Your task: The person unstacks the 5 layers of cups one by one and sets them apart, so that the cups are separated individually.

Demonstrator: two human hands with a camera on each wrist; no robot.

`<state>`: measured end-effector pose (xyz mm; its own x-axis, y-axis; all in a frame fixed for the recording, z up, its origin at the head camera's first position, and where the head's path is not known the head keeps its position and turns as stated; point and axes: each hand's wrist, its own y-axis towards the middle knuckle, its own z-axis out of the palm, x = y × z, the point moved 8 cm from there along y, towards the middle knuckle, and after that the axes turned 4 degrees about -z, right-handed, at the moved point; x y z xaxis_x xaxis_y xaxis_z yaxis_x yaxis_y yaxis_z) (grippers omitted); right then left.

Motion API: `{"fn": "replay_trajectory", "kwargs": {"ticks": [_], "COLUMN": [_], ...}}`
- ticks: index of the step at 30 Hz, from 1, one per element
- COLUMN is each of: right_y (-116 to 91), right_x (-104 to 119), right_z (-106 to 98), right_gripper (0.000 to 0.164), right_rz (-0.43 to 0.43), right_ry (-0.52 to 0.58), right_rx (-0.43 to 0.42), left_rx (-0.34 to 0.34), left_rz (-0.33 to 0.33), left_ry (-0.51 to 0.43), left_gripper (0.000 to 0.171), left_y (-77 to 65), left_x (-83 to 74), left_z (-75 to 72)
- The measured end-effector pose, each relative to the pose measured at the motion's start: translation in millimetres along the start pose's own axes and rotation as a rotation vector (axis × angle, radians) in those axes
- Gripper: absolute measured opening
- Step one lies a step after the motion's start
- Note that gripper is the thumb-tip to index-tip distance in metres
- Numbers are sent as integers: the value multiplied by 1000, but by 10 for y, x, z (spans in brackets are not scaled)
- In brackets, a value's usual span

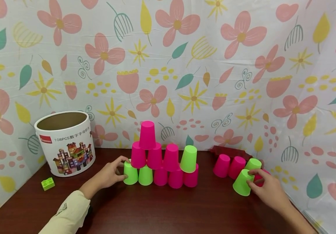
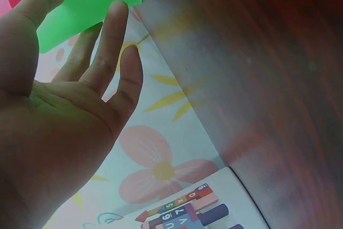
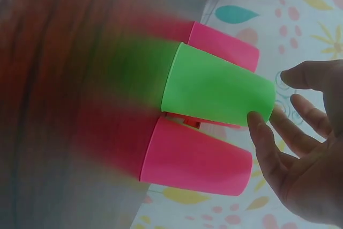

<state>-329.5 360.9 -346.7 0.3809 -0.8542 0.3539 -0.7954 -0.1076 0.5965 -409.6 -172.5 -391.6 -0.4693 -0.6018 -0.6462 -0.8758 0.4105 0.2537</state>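
A stacked pyramid of upside-down plastic cups stands mid-table: green and pink cups below, three pink cups and a green cup (image 1: 188, 159) above, and one pink cup (image 1: 147, 135) on top. My left hand (image 1: 111, 172) is beside the leftmost green cup (image 1: 130, 174) of the bottom row, fingers spread, thumb against or very near its side. To the right, my right hand (image 1: 268, 188) holds a green cup (image 1: 241, 184) near its narrow end, between thumb and fingers. That cup leans slightly; whether its rim touches the table is unclear. A pink cup (image 3: 198, 156) stands beside it.
Behind the right hand stand more cups, among them a pink cup (image 1: 222, 166) and a green cup (image 1: 254, 163). A dark red object (image 1: 229, 152) lies behind them. At left are a white bucket (image 1: 68, 146) and a small green block (image 1: 48, 184). Patterned cloth (image 1: 168, 65) hangs behind the table.
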Motion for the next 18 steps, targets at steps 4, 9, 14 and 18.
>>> {"fn": "replay_trajectory", "kwargs": {"ticks": [4, 9, 14, 18], "right_y": [7, 24, 39, 59], "right_x": [-52, -59, -62, -72], "right_z": [-3, -25, -39, -37], "right_gripper": [30, 30, 29, 29], "right_rz": [23, 24, 12, 6], "right_ry": [32, 33, 18, 0], "right_rx": [16, 14, 0, -5], "left_rx": [3, 1, 2, 9], "left_rz": [-1, 8, 6, -20], "left_ry": [-6, -10, -5, -5], "left_gripper": [49, 49, 49, 49], "left_y": [0, 0, 0, 11], "left_x": [-10, -19, -8, 29], "left_z": [-2, -14, -9, 1]}}
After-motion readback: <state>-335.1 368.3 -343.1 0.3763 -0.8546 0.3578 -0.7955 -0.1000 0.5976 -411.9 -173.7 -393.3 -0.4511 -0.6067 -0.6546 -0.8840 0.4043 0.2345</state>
